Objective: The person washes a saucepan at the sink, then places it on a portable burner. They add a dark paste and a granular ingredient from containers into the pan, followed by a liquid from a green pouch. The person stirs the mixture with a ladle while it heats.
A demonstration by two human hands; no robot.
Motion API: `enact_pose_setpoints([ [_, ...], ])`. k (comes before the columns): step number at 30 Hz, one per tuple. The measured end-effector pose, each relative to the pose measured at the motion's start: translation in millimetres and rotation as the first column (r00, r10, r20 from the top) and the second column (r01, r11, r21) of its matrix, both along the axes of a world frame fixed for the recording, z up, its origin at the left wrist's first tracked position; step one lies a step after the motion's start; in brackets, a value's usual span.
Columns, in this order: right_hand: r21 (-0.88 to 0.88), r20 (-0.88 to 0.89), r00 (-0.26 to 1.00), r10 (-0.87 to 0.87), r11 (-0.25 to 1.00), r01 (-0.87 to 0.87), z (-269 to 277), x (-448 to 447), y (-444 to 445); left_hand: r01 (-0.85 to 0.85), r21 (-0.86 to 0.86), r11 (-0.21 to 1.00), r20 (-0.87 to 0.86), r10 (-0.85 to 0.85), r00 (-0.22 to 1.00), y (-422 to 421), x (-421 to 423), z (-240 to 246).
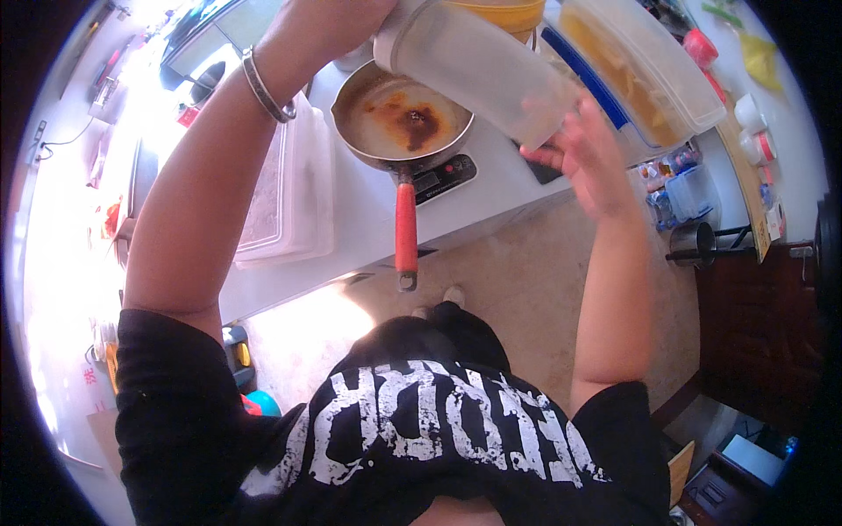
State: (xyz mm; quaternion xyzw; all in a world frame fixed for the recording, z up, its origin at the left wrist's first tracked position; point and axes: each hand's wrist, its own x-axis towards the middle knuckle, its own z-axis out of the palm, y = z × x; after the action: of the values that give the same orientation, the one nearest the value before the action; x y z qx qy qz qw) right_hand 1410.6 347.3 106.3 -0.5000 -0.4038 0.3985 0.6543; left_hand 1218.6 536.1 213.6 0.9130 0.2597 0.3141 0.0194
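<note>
At the top, my left hand, a metal bangle on its wrist, holds the left end of a translucent plastic container. Its fingers are partly hidden. The container is tilted above the pan's right side. My right hand, blurred, is at the container's lower right end, fingers spread around its edge; whether it grips is unclear. Below is a frying pan with a dark brown substance in its middle and a red handle pointing towards me. The pan sits over a black digital scale on the white table.
Left of the pan lies a translucent lidded box. Beyond my right hand are a blue-edged plastic box with yellowish contents and a yellow bowl. A metal pot stands farther right. Floor shows below the table's edge.
</note>
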Motion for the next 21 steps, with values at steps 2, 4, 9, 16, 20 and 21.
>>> enact_pose_setpoints([
  [2,0.115,-0.266,0.963,0.036,0.993,-0.006,-25,-8,-15,0.025,0.160,0.987,0.159,-0.051,0.986,-16,-4,19],
  [4,-0.095,-0.212,0.970,-0.120,0.990,0.101,-36,-19,-22,0.116,0.459,0.881,0.225,-0.242,0.944,-26,-15,40],
  [9,0.344,0.107,0.946,-0.306,0.904,0.254,13,-29,-29,0.280,0.823,0.495,0.117,-0.628,0.769,-42,-2,54],
  [16,0.259,0.632,0.643,-0.432,0.900,0.351,24,-29,-87,0.513,0.450,0.731,0.167,-0.633,0.756,-160,27,-13],
  [20,0.119,0.644,0.694,-0.322,0.938,0.325,-5,-28,-161,0.798,-0.226,0.559,0.364,-0.711,0.602,-225,28,-50],
  [21,0.150,0.646,0.707,-0.287,0.956,0.251,-11,-26,-183,0.761,-0.373,0.532,0.446,-0.616,0.649,-236,36,-61],
])
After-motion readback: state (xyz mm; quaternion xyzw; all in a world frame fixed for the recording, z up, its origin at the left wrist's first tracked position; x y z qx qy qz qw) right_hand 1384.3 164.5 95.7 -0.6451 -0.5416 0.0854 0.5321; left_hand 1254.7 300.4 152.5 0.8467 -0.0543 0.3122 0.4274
